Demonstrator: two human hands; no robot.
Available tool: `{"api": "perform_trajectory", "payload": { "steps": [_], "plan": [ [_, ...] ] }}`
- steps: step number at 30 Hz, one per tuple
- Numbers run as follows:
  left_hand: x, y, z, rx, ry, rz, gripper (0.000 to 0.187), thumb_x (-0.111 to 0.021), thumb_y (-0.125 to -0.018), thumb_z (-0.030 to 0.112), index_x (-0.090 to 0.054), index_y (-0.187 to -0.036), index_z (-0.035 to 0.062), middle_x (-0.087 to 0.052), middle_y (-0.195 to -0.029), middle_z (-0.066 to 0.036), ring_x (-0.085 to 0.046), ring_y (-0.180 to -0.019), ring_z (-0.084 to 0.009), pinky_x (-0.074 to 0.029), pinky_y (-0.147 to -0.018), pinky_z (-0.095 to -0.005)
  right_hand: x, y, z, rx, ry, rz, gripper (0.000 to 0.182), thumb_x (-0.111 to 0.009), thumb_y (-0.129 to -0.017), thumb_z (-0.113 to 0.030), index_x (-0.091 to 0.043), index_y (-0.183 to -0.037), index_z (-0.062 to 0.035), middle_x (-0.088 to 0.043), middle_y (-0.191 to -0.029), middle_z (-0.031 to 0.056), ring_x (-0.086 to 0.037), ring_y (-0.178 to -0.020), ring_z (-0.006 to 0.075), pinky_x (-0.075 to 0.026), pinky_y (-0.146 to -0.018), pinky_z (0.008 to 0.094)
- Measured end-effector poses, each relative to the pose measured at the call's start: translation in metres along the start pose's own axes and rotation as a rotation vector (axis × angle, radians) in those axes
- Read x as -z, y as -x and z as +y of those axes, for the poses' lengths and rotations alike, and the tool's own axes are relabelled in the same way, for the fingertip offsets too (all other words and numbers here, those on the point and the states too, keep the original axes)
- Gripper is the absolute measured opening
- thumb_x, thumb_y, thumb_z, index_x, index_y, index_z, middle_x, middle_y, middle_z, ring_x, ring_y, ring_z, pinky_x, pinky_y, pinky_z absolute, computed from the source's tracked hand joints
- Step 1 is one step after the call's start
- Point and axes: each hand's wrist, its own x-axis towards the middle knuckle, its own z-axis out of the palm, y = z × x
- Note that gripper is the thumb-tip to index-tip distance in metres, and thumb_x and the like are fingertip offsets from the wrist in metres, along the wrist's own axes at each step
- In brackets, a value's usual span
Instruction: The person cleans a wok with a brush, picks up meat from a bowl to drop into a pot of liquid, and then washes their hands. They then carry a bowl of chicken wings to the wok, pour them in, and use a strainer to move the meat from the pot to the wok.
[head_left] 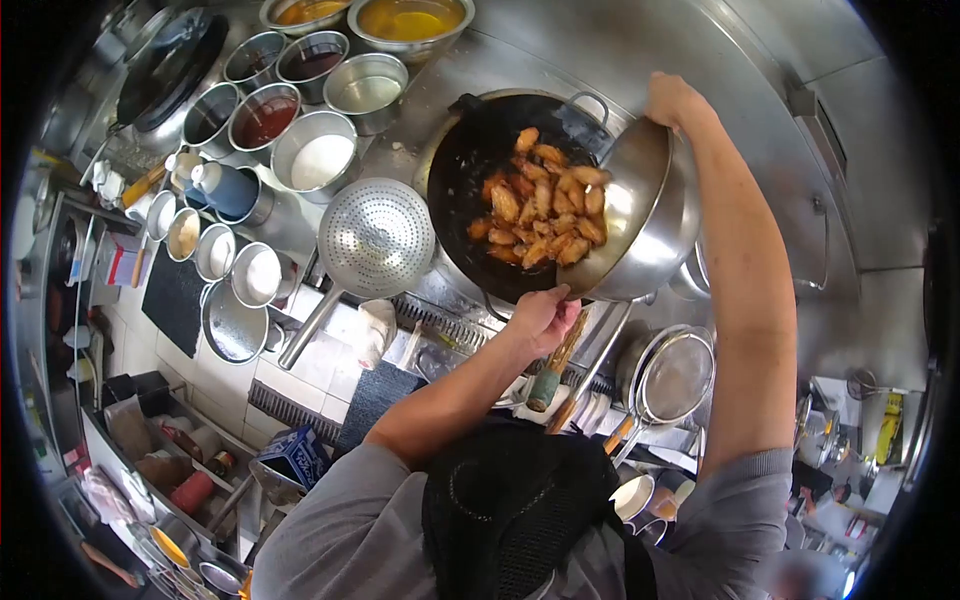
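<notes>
A large steel bowl [672, 215] is tilted over a dark wok [455, 200], its mouth facing left. Browned fried chicken wings [545, 205] lie heaped in the wok, and some are at the bowl's lower lip. My left hand [545, 318] pinches the near rim of the bowl, thumb on top. At the far side, my right hand [672, 100] is closed over the opposite rim; its fingertips are partly hidden. Left of the wok rests a perforated steel strainer ladle [377, 238] with its handle toward me.
Steel pots of sauces and seasonings stand to the left, including a red sauce [266, 118] and a white powder [320, 162]. A basin of yellow liquid [410, 18] sits at the back. Round mesh sieves [675, 385] and a wooden-handled tool [548, 385] lie at the near right.
</notes>
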Motion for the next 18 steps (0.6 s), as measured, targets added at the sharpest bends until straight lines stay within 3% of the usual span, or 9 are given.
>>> {"api": "perform_trajectory", "payload": {
  "steps": [4, 6, 9, 11, 18],
  "plan": [
    [0.012, -0.003, -0.005, -0.043, -0.019, -0.036, 0.011, -0.047, -0.097, 0.005, -0.053, -0.094, -0.0038, -0.052, -0.074, -0.006, -0.051, -0.062, -0.0132, -0.046, -0.052, -0.0199, 0.006, 0.018, -0.018, -0.053, -0.014, 0.011, 0.033, -0.053, -0.08, -0.006, -0.064, -0.111, 0.0005, -0.064, -0.112, 0.0241, -0.061, -0.107, 0.0395, -0.051, -0.091, 0.0444],
    [0.014, -0.002, -0.008, -0.018, -0.061, -0.039, 0.011, -0.047, -0.097, 0.005, -0.053, -0.094, -0.0031, -0.052, -0.074, -0.006, -0.051, -0.062, -0.0131, -0.046, -0.053, -0.0206, 0.004, 0.028, -0.024, -0.033, -0.047, 0.144, 0.033, -0.053, -0.081, -0.005, -0.064, -0.112, -0.0003, -0.064, -0.113, 0.023, -0.061, -0.108, 0.0388, -0.052, -0.09, 0.0442],
    [0.013, 0.002, -0.012, -0.015, -0.057, 0.022, 0.01, -0.047, -0.097, 0.005, -0.053, -0.093, -0.0024, -0.051, -0.074, -0.005, -0.05, -0.062, -0.0125, -0.046, -0.054, -0.0205, 0.016, 0.037, -0.035, -0.014, -0.068, 0.08, 0.033, -0.052, -0.082, -0.004, -0.064, -0.112, -0.0004, -0.064, -0.115, 0.0218, -0.062, -0.107, 0.0384, -0.052, -0.089, 0.0442],
    [0.018, 0.004, -0.011, -0.049, -0.032, -0.104, 0.012, -0.053, -0.094, 0.005, -0.056, -0.085, -0.0015, -0.058, -0.075, -0.008, -0.055, -0.061, -0.0147, -0.046, -0.05, -0.0222, 0.028, 0.038, -0.039, -0.006, -0.065, 0.087, 0.033, -0.052, -0.082, -0.003, -0.064, -0.113, -0.0003, -0.064, -0.115, 0.0221, -0.062, -0.107, 0.0386, -0.052, -0.089, 0.0443],
    [-0.003, 0.024, 0.013, -0.137, -0.015, -0.104, 0.013, -0.051, -0.095, 0.006, -0.058, -0.088, -0.0019, -0.06, -0.076, -0.009, -0.056, -0.062, -0.0138, -0.047, -0.05, -0.0198, 0.065, 0.041, -0.069, 0.04, -0.043, 0.185, 0.031, -0.051, -0.08, 0.001, -0.065, -0.108, 0.0011, -0.066, -0.109, 0.0226, -0.066, -0.099, 0.0365, -0.055, -0.084, 0.0438]
  ]
}}
